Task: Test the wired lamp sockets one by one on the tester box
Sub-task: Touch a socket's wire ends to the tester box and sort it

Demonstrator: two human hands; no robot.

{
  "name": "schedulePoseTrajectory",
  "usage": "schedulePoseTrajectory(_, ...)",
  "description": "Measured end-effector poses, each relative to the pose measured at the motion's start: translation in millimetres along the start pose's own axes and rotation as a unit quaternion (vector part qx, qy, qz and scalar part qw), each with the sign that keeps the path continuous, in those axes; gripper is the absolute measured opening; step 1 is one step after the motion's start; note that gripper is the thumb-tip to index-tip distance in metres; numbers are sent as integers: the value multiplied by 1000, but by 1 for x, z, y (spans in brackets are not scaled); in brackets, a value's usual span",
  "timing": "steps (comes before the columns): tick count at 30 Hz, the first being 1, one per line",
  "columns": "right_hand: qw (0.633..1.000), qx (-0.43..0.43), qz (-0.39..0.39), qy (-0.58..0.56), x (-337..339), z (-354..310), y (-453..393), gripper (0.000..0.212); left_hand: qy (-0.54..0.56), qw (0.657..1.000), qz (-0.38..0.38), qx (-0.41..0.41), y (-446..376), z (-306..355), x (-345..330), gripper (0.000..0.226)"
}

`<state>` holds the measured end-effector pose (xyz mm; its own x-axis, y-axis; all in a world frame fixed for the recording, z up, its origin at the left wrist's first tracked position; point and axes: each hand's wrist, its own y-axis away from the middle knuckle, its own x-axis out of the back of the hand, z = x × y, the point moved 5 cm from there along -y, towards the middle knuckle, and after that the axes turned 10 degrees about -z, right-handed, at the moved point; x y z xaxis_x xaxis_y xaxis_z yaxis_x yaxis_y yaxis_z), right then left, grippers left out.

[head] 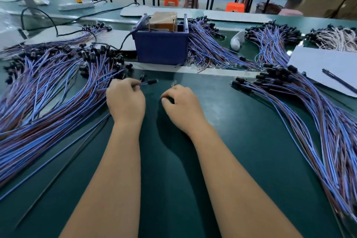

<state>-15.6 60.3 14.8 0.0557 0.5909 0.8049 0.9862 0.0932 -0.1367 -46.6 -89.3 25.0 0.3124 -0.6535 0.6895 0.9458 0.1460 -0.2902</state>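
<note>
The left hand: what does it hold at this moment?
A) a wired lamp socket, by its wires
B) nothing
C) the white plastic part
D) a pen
A: the left hand pinches thin blue wires, and a black socket sticks out past its fingertips, pointing toward the blue tester box.

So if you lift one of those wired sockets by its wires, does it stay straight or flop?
Probably it flops: the thin blue and brown wires in the left pile lie in loose curves across the table. The short stretch the left hand pinches holds its black socket out level, so it's likely light. Being round, the socket might roll a little if nudged.
</note>
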Motion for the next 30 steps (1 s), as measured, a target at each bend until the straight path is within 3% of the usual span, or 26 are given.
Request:
schedulePoseTrajectory(3,998,-4,20,-55,3,2,1,24,233,972,20,-20,2,10,3,21)
schedulePoseTrajectory(6,973,-39,46,-222,9,5,5,20,487,872,-31,-40,10,31,0,29)
schedulePoseTrajectory(8,928,-25,50,-368,13,3,6,23,598,785,-142,-69,15,48,-8,39)
schedulePoseTrajectory(10,884,6,43,-465,19,4,8,29,644,702,-292,-92,24,65,-17,46)
schedulePoseTrajectory(12,850,3,26,-526,24,7,10,38,618,667,-407,-90,36,77,-28,48)
schedulePoseTrajectory(16,792,-48,18,-608,24,16,11,23,494,702,-510,-58,52,83,-45,51)
schedulePoseTrajectory(19,724,-59,60,-685,26,24,8,19,434,675,-594,-54,63,82,-49,47)
schedulePoseTrajectory(22,693,-43,75,-716,32,31,7,23,403,667,-624,-52,66,79,-46,44)
schedulePoseTrajectory(24,686,-43,72,-723,32,34,6,24,402,707,-579,-64,56,75,-44,43)
schedulePoseTrajectory(27,697,-48,61,-713,30,36,5,25,415,816,-402,1,31,56,-40,46)
schedulePoseTrajectory(30,741,-58,24,-669,26,31,7,28,412,861,-295,45,20,42,-39,30)
